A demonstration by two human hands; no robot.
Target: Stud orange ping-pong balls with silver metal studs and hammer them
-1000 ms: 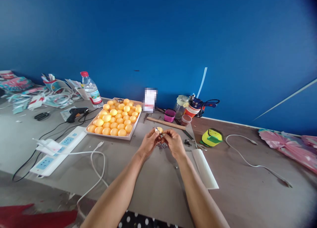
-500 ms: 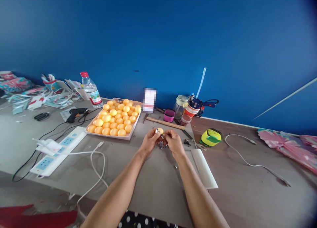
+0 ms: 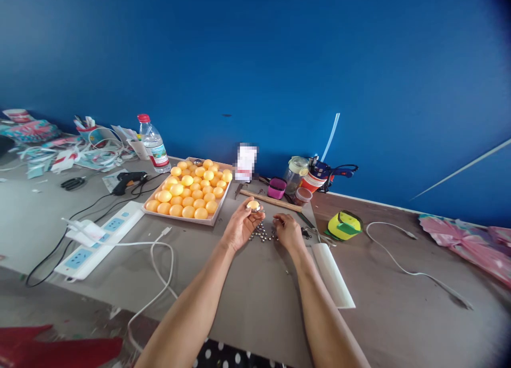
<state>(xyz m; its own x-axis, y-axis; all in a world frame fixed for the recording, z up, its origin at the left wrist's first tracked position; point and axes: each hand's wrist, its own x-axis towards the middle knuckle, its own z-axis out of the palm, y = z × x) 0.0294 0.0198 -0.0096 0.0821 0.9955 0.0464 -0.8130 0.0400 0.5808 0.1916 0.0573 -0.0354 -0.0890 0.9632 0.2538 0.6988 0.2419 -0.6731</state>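
My left hand is closed on an orange ball that looks like a table tennis ball, with shiny silver parts around its lower side. It is held up just above the table. Below and to its right lies a scatter of small silver beads. At the right edge of these beads, my right hand is low over the table with its fingers curled together. Whatever its fingertips hold, if anything, is too small to make out. A shallow tray full of orange balls stands to the left.
Behind my hands lie a wooden stick and a purple container. A power strip, a glue gun and a water bottle are on the left. To the right are a white sheet, a yellow-green tape measure and a white cable.
My hands were together at the ball. The right hand has let go of it and moved right and down to the beads, while the left keeps hold. The view has shifted slightly.
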